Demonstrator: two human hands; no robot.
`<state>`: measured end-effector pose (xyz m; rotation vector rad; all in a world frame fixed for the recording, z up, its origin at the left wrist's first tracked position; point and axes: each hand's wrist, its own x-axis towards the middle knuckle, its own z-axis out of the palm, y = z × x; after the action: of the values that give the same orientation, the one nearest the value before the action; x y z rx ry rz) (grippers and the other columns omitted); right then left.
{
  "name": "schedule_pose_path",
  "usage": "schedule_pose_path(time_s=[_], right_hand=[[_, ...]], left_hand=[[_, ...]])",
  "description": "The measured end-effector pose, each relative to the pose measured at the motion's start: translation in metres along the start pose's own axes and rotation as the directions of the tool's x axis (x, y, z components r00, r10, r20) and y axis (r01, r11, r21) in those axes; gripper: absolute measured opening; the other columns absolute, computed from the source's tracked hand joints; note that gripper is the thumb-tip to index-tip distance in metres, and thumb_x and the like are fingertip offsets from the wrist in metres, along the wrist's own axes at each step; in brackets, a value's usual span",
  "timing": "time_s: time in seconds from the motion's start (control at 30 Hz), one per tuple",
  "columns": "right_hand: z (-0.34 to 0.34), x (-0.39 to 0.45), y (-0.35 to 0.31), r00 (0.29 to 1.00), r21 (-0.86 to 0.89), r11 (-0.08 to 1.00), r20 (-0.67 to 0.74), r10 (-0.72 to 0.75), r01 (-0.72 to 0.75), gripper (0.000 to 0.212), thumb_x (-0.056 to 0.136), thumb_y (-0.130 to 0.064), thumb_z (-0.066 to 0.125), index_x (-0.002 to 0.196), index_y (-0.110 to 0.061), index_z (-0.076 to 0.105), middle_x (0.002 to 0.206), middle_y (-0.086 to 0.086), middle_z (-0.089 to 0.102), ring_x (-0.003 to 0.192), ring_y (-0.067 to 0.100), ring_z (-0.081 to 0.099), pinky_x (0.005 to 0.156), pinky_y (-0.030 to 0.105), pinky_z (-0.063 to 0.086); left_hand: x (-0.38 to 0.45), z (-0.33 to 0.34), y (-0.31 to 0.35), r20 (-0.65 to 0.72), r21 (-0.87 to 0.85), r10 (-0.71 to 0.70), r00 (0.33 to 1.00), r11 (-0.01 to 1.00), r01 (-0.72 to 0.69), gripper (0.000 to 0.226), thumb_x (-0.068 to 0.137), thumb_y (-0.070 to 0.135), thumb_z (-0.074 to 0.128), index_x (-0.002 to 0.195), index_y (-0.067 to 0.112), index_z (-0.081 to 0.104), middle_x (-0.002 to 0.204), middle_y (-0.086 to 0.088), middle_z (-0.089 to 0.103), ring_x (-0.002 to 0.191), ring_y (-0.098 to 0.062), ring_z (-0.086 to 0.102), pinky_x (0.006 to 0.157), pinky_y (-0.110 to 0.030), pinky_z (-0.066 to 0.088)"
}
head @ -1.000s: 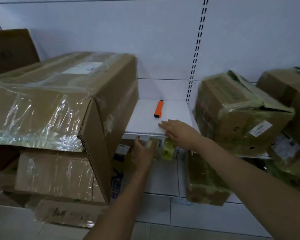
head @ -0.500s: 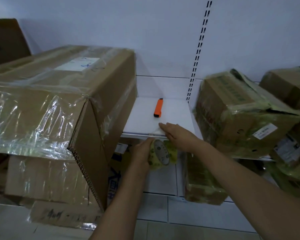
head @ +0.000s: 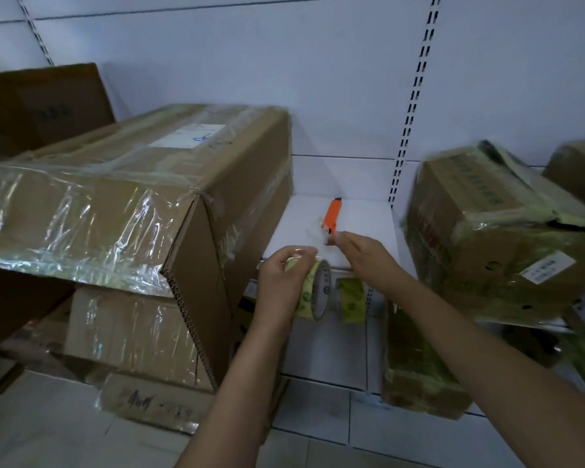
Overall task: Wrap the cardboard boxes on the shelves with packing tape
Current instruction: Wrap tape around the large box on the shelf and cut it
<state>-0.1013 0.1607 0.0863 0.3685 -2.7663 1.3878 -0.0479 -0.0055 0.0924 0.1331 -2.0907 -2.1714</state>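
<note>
Overhead, white shelf point(head: 362, 217) bears orange cutter point(head: 332, 216); left hand point(head: 281, 282) grip clasps tape roll point(head: 313, 292); right hand point(head: 365, 255) pinches tape end.

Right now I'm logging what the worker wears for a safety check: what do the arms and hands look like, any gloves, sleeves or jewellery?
Both forearms are bare with no sleeve in view. The left hand and right hand are ungloved. No watch, ring or wristband shows on either.
</note>
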Motion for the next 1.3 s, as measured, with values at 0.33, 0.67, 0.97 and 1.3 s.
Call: schedule_pose_path(time_s=[0.33,0.67,0.97,1.3], right_hand=[[0.000,-0.030,-0.051,0.978,0.477,0.859,-0.178,-0.110,0.184,0.006,0.089,-0.018,0.071,0.089,-0.016,0.076,0.076,0.004,0.074,0.073,0.014,0.067,0.073,0.031,0.057],[0.044,-0.066,-0.066,0.890,0.418,0.807,-0.364,-0.273,0.418,0.009,0.094,-0.010,0.063,0.090,-0.012,0.070,0.088,-0.003,0.070,0.082,0.005,0.065,0.076,0.017,0.050],[0.070,-0.133,-0.128,0.944,0.649,0.686,-0.248,-0.217,0.329,0.016,0.095,-0.023,0.054,0.088,-0.010,0.058,0.098,0.011,0.072,0.067,0.025,0.071,0.064,0.030,0.058],[0.151,-0.198,-0.194,0.953,0.537,0.808,-0.288,-0.095,0.243,0.012,0.097,-0.012,0.056,0.090,-0.011,0.065,0.114,0.001,0.070,0.053,0.016,0.063,0.056,0.028,0.058]], left_hand=[[-0.033,-0.004,0.010,0.032,0.130,0.128,0.991,0.983,-0.131,0.011,0.094,0.018,0.067,0.097,0.010,0.073,0.087,0.006,0.072,0.079,0.001,0.065,0.069,-0.012,0.047],[-0.085,-0.031,0.012,0.113,0.113,-0.074,0.991,0.992,0.061,0.047,0.093,0.037,0.067,0.136,0.027,0.051,0.116,-0.004,0.070,0.101,-0.013,0.070,0.084,-0.025,0.057],[-0.151,-0.120,0.009,0.308,0.054,-0.001,0.951,0.998,-0.017,0.046,0.093,0.034,0.059,0.137,0.019,0.057,0.117,-0.003,0.070,0.105,-0.015,0.067,0.087,-0.025,0.055],[-0.163,-0.308,-0.022,-0.039,0.101,-0.150,0.988,0.983,0.153,0.023,0.100,0.019,0.054,0.112,0.005,0.068,0.098,-0.013,0.070,0.085,-0.022,0.065,0.087,-0.037,0.054]])
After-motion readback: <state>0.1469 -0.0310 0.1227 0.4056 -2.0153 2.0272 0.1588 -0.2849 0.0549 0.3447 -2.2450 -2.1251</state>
